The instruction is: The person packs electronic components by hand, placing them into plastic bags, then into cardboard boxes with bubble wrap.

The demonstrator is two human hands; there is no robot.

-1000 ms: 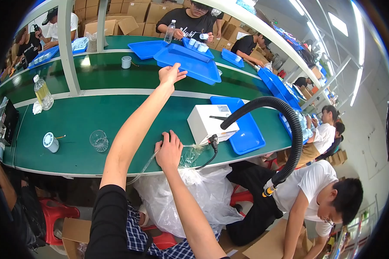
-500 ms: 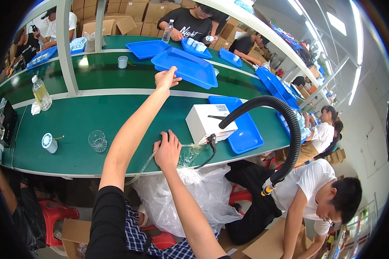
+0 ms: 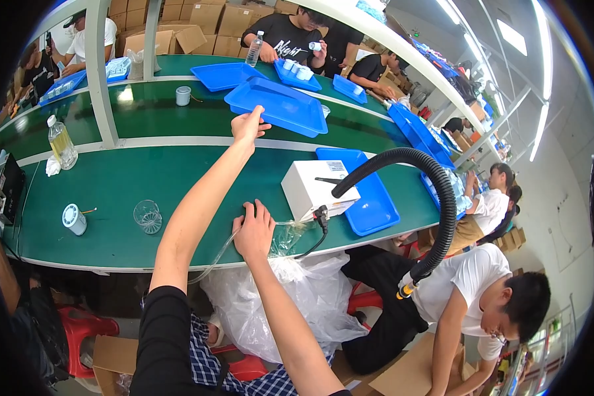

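Observation:
My left hand (image 3: 248,125) is stretched far over the green workbench (image 3: 198,173), closed on the near edge of a blue plastic tray (image 3: 278,105). That tray is held out beyond the bench's far edge, with nothing in it. Flat on the bench near its front edge lies my right hand (image 3: 254,231), fingers spread and holding nothing. A thin clear tube (image 3: 226,247) runs beside it. Just to its right is a white box (image 3: 315,189) with a plugged black cord, and a black corrugated hose (image 3: 402,155) arches over it.
Another blue tray (image 3: 374,210) lies behind the box. On the left are a clear glass (image 3: 148,216), a white cylindrical part (image 3: 74,219) and a bottle of yellowish liquid (image 3: 63,146). Clear plastic bags (image 3: 270,303) hang below the edge. A person (image 3: 465,284) bends at right; others sit across.
The blue tray in my left hand has shifted slightly toward the left and down. My right hand stays put. Across the bench, a person has raised a small white part.

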